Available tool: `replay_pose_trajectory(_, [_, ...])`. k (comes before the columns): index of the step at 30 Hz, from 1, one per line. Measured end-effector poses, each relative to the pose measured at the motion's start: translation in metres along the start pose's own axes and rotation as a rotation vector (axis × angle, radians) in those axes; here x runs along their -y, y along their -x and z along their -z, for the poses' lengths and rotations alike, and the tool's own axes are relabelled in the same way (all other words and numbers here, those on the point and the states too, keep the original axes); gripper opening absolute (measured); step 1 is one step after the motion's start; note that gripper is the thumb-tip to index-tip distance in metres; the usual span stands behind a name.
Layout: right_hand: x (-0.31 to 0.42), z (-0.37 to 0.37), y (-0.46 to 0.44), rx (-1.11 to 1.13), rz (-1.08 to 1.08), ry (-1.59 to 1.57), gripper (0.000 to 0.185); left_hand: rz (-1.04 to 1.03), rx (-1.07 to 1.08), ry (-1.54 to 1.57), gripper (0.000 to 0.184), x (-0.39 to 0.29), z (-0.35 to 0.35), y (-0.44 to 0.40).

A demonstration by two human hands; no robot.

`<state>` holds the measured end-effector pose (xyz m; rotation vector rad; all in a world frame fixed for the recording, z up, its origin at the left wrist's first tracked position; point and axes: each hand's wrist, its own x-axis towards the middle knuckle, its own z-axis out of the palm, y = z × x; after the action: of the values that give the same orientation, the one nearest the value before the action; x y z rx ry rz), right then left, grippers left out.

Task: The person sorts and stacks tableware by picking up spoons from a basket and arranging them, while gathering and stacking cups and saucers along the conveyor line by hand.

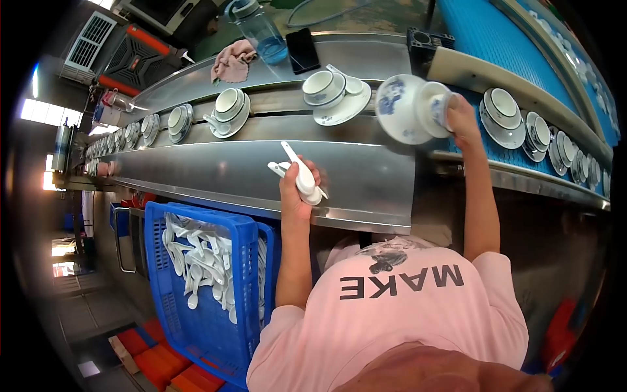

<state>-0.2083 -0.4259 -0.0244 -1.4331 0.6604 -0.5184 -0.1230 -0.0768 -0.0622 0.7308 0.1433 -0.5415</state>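
My left hand is closed around several white spoons, above the steel ledge in the middle. At the right my right hand grips a tilted stack of dishes, with a blue-patterned plate on its left side and smaller bowls nearest the fingers. Left of that stack, a plate on the rail carries a bowl and a spoon. Farther left, another plate holds a bowl with a spoon beside it.
A blue crate full of loose spoons stands at the lower left. More dish sets line the rail at the left and the blue conveyor at the right. A pink cloth, bottle and phone lie behind the rail.
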Motion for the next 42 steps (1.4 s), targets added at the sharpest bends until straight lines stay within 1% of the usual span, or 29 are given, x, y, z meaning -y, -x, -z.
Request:
replay_pose_trajectory(2, [-0.009, -0.028, -0.017, 0.052, 0.147, 0.127, 0.032, -0.040, -0.019, -0.033, 0.035, -0.010, -0.001, -0.009])
replay_pose_trajectory(3, [-0.015, -0.042, -0.027, 0.076, 0.151, 0.155, 0.035, -0.069, -0.042, -0.046, 0.036, -0.016, -0.003, -0.013])
replay_pose_trajectory(6, [-0.008, -0.091, -0.034, 0.146, 0.021, 0.297, 0.036, -0.155, -0.040, -0.067, 0.036, -0.038, -0.006, -0.026])
replay_pose_trajectory(9, [-0.017, -0.124, -0.043, 0.217, -0.004, 0.249, 0.043, -0.202, -0.054, -0.079, 0.037, -0.054, -0.004, -0.034])
replay_pose_trajectory(10, [-0.020, -0.130, -0.044, 0.236, 0.004, 0.329, 0.043, -0.214, -0.058, -0.086, 0.037, -0.057, -0.003, -0.034])
replay_pose_trajectory(12, [-0.018, -0.141, -0.045, 0.267, 0.023, 0.493, 0.043, -0.206, -0.096, -0.086, 0.036, -0.057, -0.001, -0.030])
replay_pose_trajectory(16, [-0.020, -0.131, -0.040, 0.445, 0.052, 0.351, 0.045, -0.133, -0.111, -0.077, 0.036, -0.050, 0.009, -0.021])
replay_pose_trajectory(17, [-0.031, -0.121, -0.046, 0.456, 0.017, 0.361, 0.048, -0.120, -0.111, -0.072, 0.036, -0.048, 0.012, -0.018])
replay_pose_trajectory(18, [0.008, -0.119, -0.019, 0.421, -0.104, 0.348, 0.047, -0.105, -0.112, -0.068, 0.037, -0.046, 0.013, -0.014])
replay_pose_trajectory(19, [0.014, -0.103, -0.022, 0.465, -0.109, 0.438, 0.040, -0.098, -0.121, -0.073, 0.037, -0.046, 0.013, -0.010])
replay_pose_trajectory(20, [0.009, -0.078, -0.032, 0.408, 0.206, 0.619, 0.037, -0.094, -0.122, -0.080, 0.038, -0.046, 0.012, -0.007])
replay_pose_trajectory(21, [0.009, -0.056, -0.036, 0.179, 0.432, 0.663, 0.035, -0.089, -0.119, -0.086, 0.038, -0.046, 0.012, -0.005])
replay_pose_trajectory(22, [0.035, -0.034, -0.030, 0.113, 0.452, 0.657, 0.033, -0.079, -0.113, -0.092, 0.038, -0.045, 0.012, -0.002])
replay_pose_trajectory(24, [0.038, 0.037, -0.054, -0.265, 0.542, 1.081, 0.034, -0.068, -0.077, -0.080, 0.039, -0.043, 0.013, -0.002])
replay_pose_trajectory(26, [0.041, 0.084, -0.060, -0.299, 0.489, 1.353, 0.038, -0.071, -0.057, -0.093, 0.040, -0.041, 0.010, 0.000])
replay_pose_trajectory(28, [0.018, 0.132, -0.087, -0.009, 0.325, 1.348, 0.043, -0.039, -0.094, -0.074, 0.036, -0.031, 0.010, -0.006])
replay_pose_trajectory(29, [0.003, 0.148, -0.096, 0.028, 0.417, 1.212, 0.046, -0.032, -0.102, -0.071, 0.033, -0.025, 0.013, -0.009])
replay_pose_trajectory(30, [-0.015, 0.172, -0.121, 0.143, 0.383, 1.152, 0.046, -0.024, -0.113, -0.085, 0.037, -0.024, 0.009, -0.010])
replay_pose_trajectory(31, [-0.009, 0.165, -0.123, 0.279, 0.304, 0.991, 0.044, -0.046, -0.117, -0.085, 0.039, -0.023, 0.005, -0.009])
replay_pose_trajectory(32, [-0.006, 0.154, -0.123, 0.309, 0.402, 1.013, 0.037, -0.053, -0.131, -0.152, 0.046, -0.023, 0.006, -0.009])
replay_pose_trajectory(33, [0.006, 0.130, -0.107, 0.264, 0.515, 1.036, 0.029, -0.046, -0.051, -0.085, 0.054, -0.021, 0.010, -0.010])
replay_pose_trajectory(34, [0.008, 0.130, -0.121, 0.360, 0.361, 1.088, 0.025, -0.025, -0.061, -0.129, 0.057, -0.025, 0.008, -0.007])
replay_pose_trajectory(35, [0.015, 0.114, -0.111, 0.343, 0.280, 1.099, 0.026, -0.043, -0.077, -0.123, 0.057, -0.029, 0.004, -0.003])
replay_pose_trajectory(37, [-0.002, 0.113, -0.123, 0.335, 0.215, 0.938, 0.027, -0.057, -0.084, -0.121, 0.058, -0.034, 0.004, 0.003])
replay_pose_trajectory(38, [-0.014, 0.125, -0.122, 0.304, 0.171, 0.867, 0.028, -0.074, -0.072, -0.084, 0.059, -0.033, 0.010, 0.005])
replay_pose_trajectory(39, [-0.023, 0.118, -0.112, 0.260, 0.181, 0.665, 0.029, -0.092, -0.088, -0.079, 0.058, -0.033, 0.013, 0.007])
replay_pose_trajectory(40, [-0.013, 0.098, -0.091, 0.201, 0.070, 0.556, 0.030, -0.092, -0.092, -0.076, 0.057, -0.033, 0.015, 0.009])
replay_pose_trajectory(41, [-0.009, 0.088, -0.080, 0.175, 0.039, 0.567, 0.031, -0.095, -0.083, -0.082, 0.056, -0.033, 0.018, 0.010])
replay_pose_trajectory(42, [-0.010, 0.078, -0.074, 0.163, 0.063, 0.499, 0.031, -0.098, -0.070, -0.090, 0.056, -0.034, 0.021, 0.010])
